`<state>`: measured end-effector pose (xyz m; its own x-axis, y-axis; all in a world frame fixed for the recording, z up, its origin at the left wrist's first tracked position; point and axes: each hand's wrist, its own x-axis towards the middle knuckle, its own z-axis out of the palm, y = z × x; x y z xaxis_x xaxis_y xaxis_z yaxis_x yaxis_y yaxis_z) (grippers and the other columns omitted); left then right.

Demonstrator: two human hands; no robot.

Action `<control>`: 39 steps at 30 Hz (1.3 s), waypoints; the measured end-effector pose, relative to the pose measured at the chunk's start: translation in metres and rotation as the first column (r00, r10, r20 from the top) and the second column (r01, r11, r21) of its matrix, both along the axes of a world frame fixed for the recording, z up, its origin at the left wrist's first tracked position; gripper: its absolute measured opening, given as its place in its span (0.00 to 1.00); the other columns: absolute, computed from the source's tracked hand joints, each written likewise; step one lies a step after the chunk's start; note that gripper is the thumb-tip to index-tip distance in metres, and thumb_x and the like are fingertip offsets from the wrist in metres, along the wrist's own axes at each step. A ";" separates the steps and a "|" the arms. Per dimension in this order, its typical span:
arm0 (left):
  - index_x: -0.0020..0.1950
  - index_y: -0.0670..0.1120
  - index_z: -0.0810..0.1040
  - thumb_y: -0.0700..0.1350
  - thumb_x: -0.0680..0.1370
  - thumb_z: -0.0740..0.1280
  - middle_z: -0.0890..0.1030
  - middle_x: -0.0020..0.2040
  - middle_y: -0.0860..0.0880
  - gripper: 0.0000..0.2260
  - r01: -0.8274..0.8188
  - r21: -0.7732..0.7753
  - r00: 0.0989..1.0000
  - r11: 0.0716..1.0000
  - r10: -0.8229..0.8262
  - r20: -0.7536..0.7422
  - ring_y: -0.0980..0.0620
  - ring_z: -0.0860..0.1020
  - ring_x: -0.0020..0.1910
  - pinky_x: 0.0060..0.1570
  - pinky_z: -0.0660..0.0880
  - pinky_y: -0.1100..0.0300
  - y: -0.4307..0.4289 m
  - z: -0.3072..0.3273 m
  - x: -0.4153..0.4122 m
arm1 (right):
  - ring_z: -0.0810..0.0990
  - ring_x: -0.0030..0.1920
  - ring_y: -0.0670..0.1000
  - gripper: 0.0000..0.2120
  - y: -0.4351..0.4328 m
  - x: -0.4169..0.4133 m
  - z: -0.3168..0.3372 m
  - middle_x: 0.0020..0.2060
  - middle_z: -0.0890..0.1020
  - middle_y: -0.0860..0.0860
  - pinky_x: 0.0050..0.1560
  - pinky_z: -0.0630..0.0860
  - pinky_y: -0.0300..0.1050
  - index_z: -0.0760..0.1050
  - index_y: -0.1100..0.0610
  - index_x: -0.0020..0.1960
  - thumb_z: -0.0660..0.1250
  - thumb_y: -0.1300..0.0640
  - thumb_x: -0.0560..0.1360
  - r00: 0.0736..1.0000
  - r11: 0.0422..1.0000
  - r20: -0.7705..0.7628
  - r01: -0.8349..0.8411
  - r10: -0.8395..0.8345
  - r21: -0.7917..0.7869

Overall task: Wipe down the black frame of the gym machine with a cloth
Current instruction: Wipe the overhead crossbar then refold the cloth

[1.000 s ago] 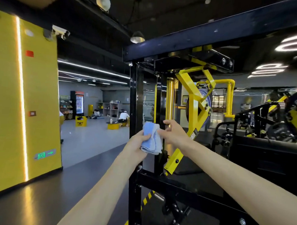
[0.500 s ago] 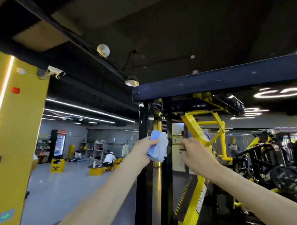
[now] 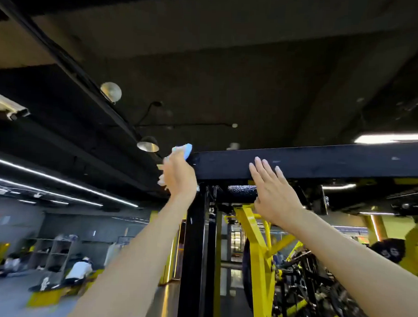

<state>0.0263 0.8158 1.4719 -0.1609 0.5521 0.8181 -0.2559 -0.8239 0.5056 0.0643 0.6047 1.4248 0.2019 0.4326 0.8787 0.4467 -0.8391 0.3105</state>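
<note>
Blue cloth [image 3: 184, 150]: gripped in left hand [image 3: 178, 175], at left end of black top beam [image 3: 323, 161].
Right hand [image 3: 272, 190]: fingers straight, holding nothing, at the beam.
Advice: press firmly, sweep along beam rightward.

1 head view looks up, seemingly close under frame [image 3: 322, 163].
</note>
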 end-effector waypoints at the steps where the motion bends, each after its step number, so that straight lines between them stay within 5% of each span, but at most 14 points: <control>1: 0.61 0.48 0.75 0.32 0.77 0.56 0.74 0.60 0.46 0.18 -0.013 0.052 0.999 0.999 0.011 0.044 0.45 0.73 0.51 0.54 0.69 0.48 -0.013 -0.005 0.012 | 0.36 0.77 0.54 0.36 0.001 0.003 0.000 0.77 0.36 0.56 0.76 0.39 0.51 0.34 0.59 0.77 0.54 0.58 0.80 1.000 1.000 0.010 0.029 -0.029 -0.010; 7: 0.66 0.44 0.72 0.36 0.80 0.54 0.73 0.66 0.49 0.16 -0.096 0.665 0.992 0.741 0.019 0.122 0.54 0.70 0.64 0.65 0.66 0.65 -0.034 -0.028 0.035 | 0.36 0.77 0.55 0.38 0.005 0.015 -0.004 0.77 0.37 0.57 0.74 0.36 0.51 0.29 0.59 0.74 0.55 0.59 0.78 0.990 0.997 0.116 0.082 -0.080 -0.010; 9: 0.57 0.44 0.75 0.35 0.79 0.57 0.75 0.56 0.50 0.11 -0.096 0.493 0.971 0.865 -0.027 0.236 0.52 0.74 0.52 0.52 0.72 0.59 -0.010 -0.018 0.033 | 0.35 0.77 0.55 0.38 0.005 0.017 -0.004 0.77 0.37 0.57 0.75 0.35 0.51 0.28 0.59 0.74 0.54 0.60 0.77 0.991 0.997 0.112 0.078 -0.077 -0.007; 11: 0.60 0.43 0.74 0.33 0.77 0.57 0.75 0.60 0.48 0.15 -0.088 0.203 0.976 0.975 0.043 0.216 0.46 0.73 0.55 0.53 0.74 0.49 -0.019 -0.018 0.035 | 0.35 0.77 0.55 0.38 0.006 0.018 -0.005 0.77 0.36 0.57 0.75 0.36 0.51 0.31 0.60 0.76 0.54 0.60 0.77 0.991 0.997 0.110 0.078 -0.077 -0.007; 12: 0.64 0.44 0.73 0.33 0.77 0.57 0.74 0.62 0.47 0.17 -0.099 0.239 0.983 0.966 0.057 0.177 0.45 0.72 0.59 0.56 0.73 0.48 -0.037 -0.022 0.040 | 0.35 0.77 0.54 0.39 0.006 0.017 -0.005 0.77 0.36 0.57 0.76 0.36 0.51 0.32 0.60 0.76 0.55 0.60 0.77 0.991 0.997 0.110 0.073 -0.072 -0.009; 16: 0.71 0.43 0.70 0.35 0.80 0.59 0.72 0.69 0.44 0.19 -0.160 0.737 0.987 0.656 0.123 0.105 0.46 0.69 0.69 0.72 0.62 0.52 -0.068 -0.030 0.065 | 0.35 0.77 0.53 0.40 0.001 0.015 -0.004 0.77 0.37 0.56 0.76 0.36 0.50 0.33 0.59 0.77 0.58 0.58 0.77 0.997 0.999 0.073 0.019 -0.016 -0.029; 19: 0.66 0.47 0.71 0.37 0.81 0.57 0.74 0.64 0.49 0.15 -0.229 0.468 0.973 0.854 0.183 0.144 0.46 0.73 0.60 0.58 0.73 0.48 -0.024 -0.016 0.053 | 0.36 0.77 0.53 0.41 -0.006 0.012 -0.001 0.77 0.37 0.56 0.76 0.37 0.49 0.34 0.59 0.77 0.59 0.59 0.76 0.999 0.997 0.041 -0.024 0.027 -0.072; 21: 0.67 0.48 0.70 0.34 0.79 0.58 0.71 0.67 0.50 0.18 -0.172 0.155 0.980 0.973 0.153 0.125 0.45 0.71 0.63 0.60 0.71 0.47 -0.028 -0.020 0.047 | 0.36 0.77 0.53 0.42 -0.009 0.010 0.002 0.77 0.38 0.56 0.77 0.38 0.49 0.35 0.59 0.77 0.60 0.58 0.75 0.999 0.994 0.027 -0.041 0.044 -0.100; 22: 0.67 0.48 0.69 0.33 0.78 0.57 0.70 0.68 0.50 0.19 -0.153 0.211 0.984 0.965 0.129 0.123 0.45 0.70 0.65 0.63 0.70 0.47 -0.044 -0.023 0.048 | 0.37 0.77 0.53 0.42 -0.010 0.008 0.003 0.77 0.38 0.56 0.77 0.38 0.49 0.35 0.60 0.78 0.61 0.58 0.75 0.998 0.993 0.019 -0.056 0.058 -0.106; 26: 0.66 0.48 0.73 0.35 0.81 0.57 0.75 0.63 0.48 0.16 -0.148 0.787 0.987 0.598 0.140 0.079 0.47 0.73 0.63 0.64 0.70 0.51 -0.068 -0.026 0.053 | 0.38 0.77 0.53 0.42 -0.021 0.007 -0.005 0.77 0.39 0.57 0.77 0.38 0.48 0.37 0.61 0.78 0.61 0.60 0.74 0.985 0.987 0.058 -0.159 0.161 -0.036; 30: 0.55 0.49 0.70 0.32 0.79 0.58 0.74 0.49 0.51 0.12 -0.178 0.286 0.968 0.941 0.116 0.221 0.53 0.73 0.43 0.41 0.75 0.51 -0.026 -0.013 0.034 | 0.38 0.77 0.56 0.38 -0.047 0.020 -0.015 0.77 0.40 0.60 0.76 0.39 0.51 0.39 0.63 0.77 0.58 0.62 0.75 0.976 0.986 0.167 -0.154 0.141 0.069; 32: 0.56 0.49 0.69 0.31 0.78 0.57 0.73 0.49 0.50 0.14 -0.156 0.297 0.974 0.942 0.097 0.204 0.52 0.71 0.44 0.43 0.74 0.50 -0.045 -0.021 0.037 | 0.39 0.77 0.58 0.38 -0.057 0.028 -0.016 0.77 0.41 0.61 0.76 0.39 0.52 0.40 0.64 0.77 0.58 0.62 0.75 0.982 0.988 0.164 -0.111 0.092 0.111; 36: 0.70 0.45 0.70 0.32 0.80 0.55 0.73 0.67 0.45 0.20 -0.089 0.720 0.996 0.688 0.082 0.045 0.47 0.70 0.67 0.67 0.68 0.53 -0.059 -0.037 0.051 | 0.37 0.77 0.59 0.37 -0.068 0.043 -0.014 0.76 0.39 0.63 0.75 0.38 0.53 0.37 0.65 0.76 0.57 0.61 0.77 0.992 0.990 0.125 -0.026 0.009 0.135; 39: 0.60 0.50 0.70 0.33 0.79 0.56 0.74 0.55 0.53 0.16 -0.142 0.359 0.974 0.922 0.065 0.219 0.52 0.74 0.49 0.49 0.77 0.50 -0.022 -0.022 0.041 | 0.44 0.77 0.62 0.41 -0.073 0.053 -0.015 0.76 0.46 0.65 0.75 0.44 0.56 0.41 0.67 0.76 0.62 0.61 0.73 0.983 0.995 0.175 0.040 -0.056 0.094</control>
<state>0.0675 0.7938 1.4503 -0.3816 0.1869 0.9052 -0.2224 -0.9691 0.1063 0.1174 0.5319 1.4096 0.0586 0.3435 0.9373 0.3498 -0.8865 0.3030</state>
